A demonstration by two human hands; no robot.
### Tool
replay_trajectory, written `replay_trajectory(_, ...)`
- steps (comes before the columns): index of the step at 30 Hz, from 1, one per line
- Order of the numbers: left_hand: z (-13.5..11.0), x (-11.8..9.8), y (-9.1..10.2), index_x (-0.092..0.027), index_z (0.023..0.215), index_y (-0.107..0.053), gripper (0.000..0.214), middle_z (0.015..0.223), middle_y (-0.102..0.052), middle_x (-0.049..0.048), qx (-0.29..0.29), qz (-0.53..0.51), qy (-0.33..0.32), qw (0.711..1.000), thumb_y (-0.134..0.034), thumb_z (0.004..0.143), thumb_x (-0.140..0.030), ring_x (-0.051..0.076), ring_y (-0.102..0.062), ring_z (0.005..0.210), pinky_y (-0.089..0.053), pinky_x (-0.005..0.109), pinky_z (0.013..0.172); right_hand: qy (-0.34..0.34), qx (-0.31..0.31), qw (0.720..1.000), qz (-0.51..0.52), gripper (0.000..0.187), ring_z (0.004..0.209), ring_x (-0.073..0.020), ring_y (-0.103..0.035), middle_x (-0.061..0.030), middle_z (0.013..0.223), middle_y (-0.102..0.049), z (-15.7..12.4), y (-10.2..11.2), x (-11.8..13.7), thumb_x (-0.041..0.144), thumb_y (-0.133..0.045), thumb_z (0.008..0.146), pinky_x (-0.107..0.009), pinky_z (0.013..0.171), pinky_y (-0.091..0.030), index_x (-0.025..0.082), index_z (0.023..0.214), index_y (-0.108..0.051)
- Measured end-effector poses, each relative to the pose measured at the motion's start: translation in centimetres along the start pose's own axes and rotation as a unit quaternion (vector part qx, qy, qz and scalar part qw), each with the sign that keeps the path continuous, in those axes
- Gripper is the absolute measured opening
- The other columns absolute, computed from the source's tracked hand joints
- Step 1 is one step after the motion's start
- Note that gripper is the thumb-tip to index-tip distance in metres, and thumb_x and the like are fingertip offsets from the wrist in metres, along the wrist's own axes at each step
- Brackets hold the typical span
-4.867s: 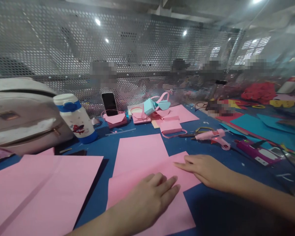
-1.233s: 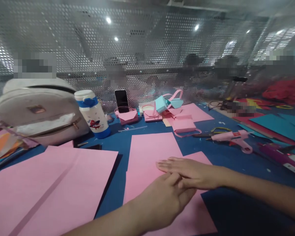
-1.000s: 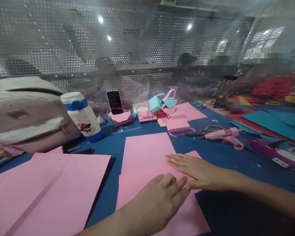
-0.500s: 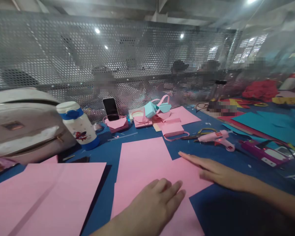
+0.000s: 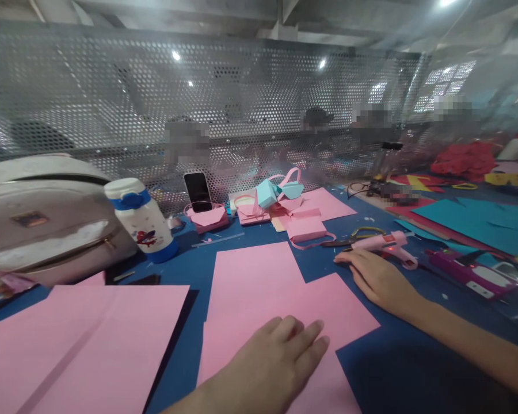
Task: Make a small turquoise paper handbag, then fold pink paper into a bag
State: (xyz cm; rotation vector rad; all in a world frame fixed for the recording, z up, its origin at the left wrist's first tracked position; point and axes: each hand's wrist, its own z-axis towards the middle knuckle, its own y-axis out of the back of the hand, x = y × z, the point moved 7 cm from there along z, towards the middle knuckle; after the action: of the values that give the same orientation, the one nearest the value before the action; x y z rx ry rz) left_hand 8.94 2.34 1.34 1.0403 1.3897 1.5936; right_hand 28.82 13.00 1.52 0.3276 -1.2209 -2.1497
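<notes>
Overlapping sheets of pink paper [image 5: 254, 282] lie in front of me on the blue table. My left hand [image 5: 276, 359] rests on them with its fingers loosely spread and nothing in its grasp. Beyond the right corner of the paper, my right hand [image 5: 382, 282] is stretched out low over the table, open. Its fingertips are close to a pair of scissors [image 5: 365, 233] and a pink glue gun [image 5: 382, 242] with a red light. The glue gun partly covers the scissors, and whether my right fingers touch either one I cannot tell.
More pink paper [image 5: 125, 339] lies at the left, before a bag [image 5: 47, 224] and a white-and-blue bottle [image 5: 142, 221]. Folded pink paper pieces [image 5: 306, 227] and a phone [image 5: 197, 191] stand behind. A purple power strip [image 5: 470, 273] and blue paper [image 5: 479, 221] are at the right.
My right hand has lifted off the pink paper and moved right, towards the scissors and glue gun. My left hand stays on the sheets.
</notes>
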Motion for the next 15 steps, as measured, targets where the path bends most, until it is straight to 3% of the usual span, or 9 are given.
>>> replay_trajectory(15,0.06,0.0,-0.13,-0.009,0.147,-0.034,0.053,0.154,-0.035,0.012,0.002,0.001,0.0,1.0,-0.044,0.099,-0.028,0.024,-0.052,0.111,-0.043,0.034,0.09,-0.014,-0.004,1.0,-0.018,0.031,0.099,-0.0257,-0.067,-0.0099,0.104,-0.071,-0.16,-0.04,-0.14,0.013,-0.037,0.091,-0.042,0.085,-0.055,0.019,0.113,-0.057)
